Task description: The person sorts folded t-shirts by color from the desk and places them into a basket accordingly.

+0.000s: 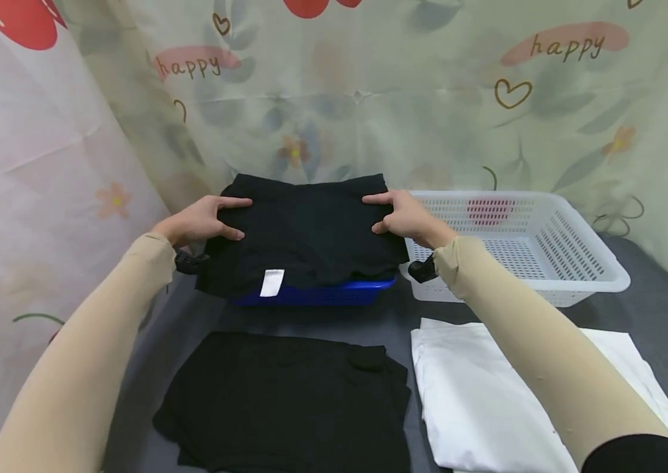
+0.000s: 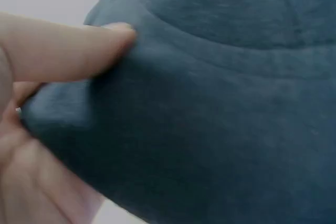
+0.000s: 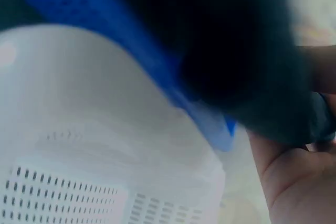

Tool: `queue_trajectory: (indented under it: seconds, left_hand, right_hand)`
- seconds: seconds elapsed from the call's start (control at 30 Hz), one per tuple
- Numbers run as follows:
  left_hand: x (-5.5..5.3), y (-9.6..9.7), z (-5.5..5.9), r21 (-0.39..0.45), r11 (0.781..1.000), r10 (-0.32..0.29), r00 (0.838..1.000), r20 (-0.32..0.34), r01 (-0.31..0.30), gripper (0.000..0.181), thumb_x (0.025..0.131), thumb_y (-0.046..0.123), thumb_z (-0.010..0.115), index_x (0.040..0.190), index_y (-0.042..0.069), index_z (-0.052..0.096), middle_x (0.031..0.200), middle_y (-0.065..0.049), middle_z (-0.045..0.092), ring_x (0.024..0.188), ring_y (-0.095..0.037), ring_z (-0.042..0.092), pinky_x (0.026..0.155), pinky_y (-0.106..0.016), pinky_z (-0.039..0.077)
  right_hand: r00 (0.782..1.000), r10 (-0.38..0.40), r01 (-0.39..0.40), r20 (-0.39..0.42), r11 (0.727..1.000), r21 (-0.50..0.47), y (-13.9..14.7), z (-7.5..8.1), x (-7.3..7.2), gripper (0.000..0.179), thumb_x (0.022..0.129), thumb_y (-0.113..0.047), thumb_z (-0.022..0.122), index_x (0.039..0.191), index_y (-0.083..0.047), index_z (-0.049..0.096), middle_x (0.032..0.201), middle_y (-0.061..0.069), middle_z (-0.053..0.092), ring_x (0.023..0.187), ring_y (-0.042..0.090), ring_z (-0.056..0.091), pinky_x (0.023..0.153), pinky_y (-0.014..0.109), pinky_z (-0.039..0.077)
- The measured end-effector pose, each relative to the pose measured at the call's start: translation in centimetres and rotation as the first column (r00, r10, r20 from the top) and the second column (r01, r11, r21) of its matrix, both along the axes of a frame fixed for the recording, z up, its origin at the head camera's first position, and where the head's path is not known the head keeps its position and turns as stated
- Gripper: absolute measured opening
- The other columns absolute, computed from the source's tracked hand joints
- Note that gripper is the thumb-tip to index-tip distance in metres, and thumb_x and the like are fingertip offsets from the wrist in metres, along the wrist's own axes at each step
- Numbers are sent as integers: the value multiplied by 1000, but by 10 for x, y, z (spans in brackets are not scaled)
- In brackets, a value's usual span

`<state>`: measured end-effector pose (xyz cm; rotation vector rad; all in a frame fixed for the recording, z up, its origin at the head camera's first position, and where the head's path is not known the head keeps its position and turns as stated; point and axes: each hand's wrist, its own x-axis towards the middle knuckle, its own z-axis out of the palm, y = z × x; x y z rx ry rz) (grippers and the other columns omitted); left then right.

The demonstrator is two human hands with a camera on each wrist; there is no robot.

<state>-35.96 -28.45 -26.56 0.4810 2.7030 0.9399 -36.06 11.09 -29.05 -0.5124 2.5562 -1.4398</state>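
Two hands, one garment: the left hand and right hand each pinch a side of a folded black garment, index finger and thumb spread apart on top in the head view; how the remaining fingers lie cannot be fully told. The soft, matte cloth, a curved seam showing in the left wrist view, is spread above one blue basket, leaving only its front edge visible; one white label hangs at the near hem. Just to the right sits one white basket, a slotted plastic rectangle with rounded corners and a wide-open interior. Nearer the person, past a bare strip of grey table surface, lie one pile of folded black cloth and, beside it, one of smooth white cloth, partly under the right sleeve. Printed curtains close off the back and left; grey surface runs along the right.
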Motion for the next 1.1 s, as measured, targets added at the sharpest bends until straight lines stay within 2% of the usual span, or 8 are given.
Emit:
queue_trajectory:
  seconds: [0.17, 0.33, 0.47, 0.63, 0.73, 0.87, 1.0, 1.1]
  left_hand:
    - [-9, 3, -12, -51, 998, -31, 997, 75, 35, 80, 86, 5, 76, 154, 11, 35, 157, -25, 17, 143, -40, 15, 107, -56, 31]
    - [-12, 3, -16, -60, 998, -29, 996, 84, 34, 82, 84, 2, 76, 154, 9, 34, 157, -26, 16, 143, -40, 15, 108, -57, 28]
    - [-13, 10, -12, -48, 999, -21, 993, 118, 27, 80, 90, 10, 72, 156, 6, 27, 159, -23, 13, 143, -39, 18, 109, -54, 28]
    - [-3, 14, 2, 52, 999, 2, 981, 193, -12, 67, 101, 18, 57, 154, -2, 22, 158, -24, 15, 138, -42, 29, 104, -55, 36]
    - [14, 12, 12, 127, 991, 16, 990, 142, -35, 60, 104, 20, 52, 153, -2, 26, 158, -23, 20, 138, -40, 30, 105, -55, 35]
    - [52, 10, 17, 239, 970, 40, 998, 48, -51, 56, 104, 26, 53, 152, 4, 34, 155, -15, 31, 133, -33, 41, 105, -50, 37]
    - [96, 10, 7, 305, 951, 47, 999, 1, -45, 54, 101, 34, 57, 148, 12, 43, 149, -8, 42, 124, -28, 52, 103, -47, 40]
    - [126, 8, -8, 280, 960, 14, 1000, -17, -8, 51, 100, 37, 58, 146, 18, 47, 146, -4, 46, 121, -25, 55, 102, -47, 41]
  right_hand:
    - [1000, 22, -19, -22, 991, 134, -14, -12, -2, 66, 80, 13, 65, 143, -6, 53, 157, 19, 21, 145, 31, 15, 105, 42, 36]
    - [999, 32, -28, -19, 984, 178, -20, -18, -2, 66, 80, 14, 66, 142, -2, 51, 156, 21, 23, 141, 32, 24, 96, 40, 41]
    - [999, 33, -32, -4, 977, 212, -28, -15, -3, 64, 79, 12, 67, 141, 6, 49, 152, 21, 33, 129, 30, 39, 91, 39, 44]
    - [1000, 18, -12, -18, 958, 286, -40, 4, 5, 54, 82, 1, 71, 133, 9, 56, 142, 22, 48, 130, 31, 43, 102, 41, 41]
    - [1000, 2, 2, -16, 965, 261, -42, 14, 16, 47, 86, -5, 71, 131, 3, 60, 142, 19, 49, 128, 32, 45, 102, 43, 41]
    - [1000, -23, 23, -7, 993, 116, -36, 19, 42, 39, 90, -11, 68, 128, -3, 63, 141, 16, 48, 125, 31, 47, 99, 44, 42]
    - [999, -38, 38, 10, 999, -13, -24, 16, 75, 35, 92, -16, 68, 126, -6, 66, 132, 15, 53, 113, 30, 55, 96, 47, 44]
    - [997, -17, 27, 79, 991, -128, -14, 6, 100, 34, 94, -17, 68, 126, -6, 65, 127, 13, 58, 107, 29, 59, 95, 47, 46]
